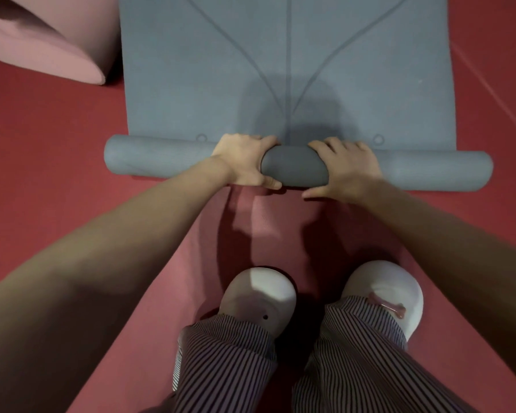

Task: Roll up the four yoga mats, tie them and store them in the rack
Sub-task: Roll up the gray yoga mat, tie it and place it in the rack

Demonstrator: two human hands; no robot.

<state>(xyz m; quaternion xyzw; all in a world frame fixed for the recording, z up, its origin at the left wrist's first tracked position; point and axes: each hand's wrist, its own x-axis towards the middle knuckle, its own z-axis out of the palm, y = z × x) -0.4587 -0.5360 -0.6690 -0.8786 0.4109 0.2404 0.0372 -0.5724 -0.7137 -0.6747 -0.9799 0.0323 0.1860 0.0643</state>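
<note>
- Head view is showing a red floor (57, 138) with a grey mat (286, 70) lying on it, the flat part stretching away from the person.
- Its roll (294, 166) is lying at the near end, long axis running left to right.
- Left hand (245, 162) and right hand (346, 171) are gripping the roll's middle, fingers curling over the top, thumbs at the near side.
</note>
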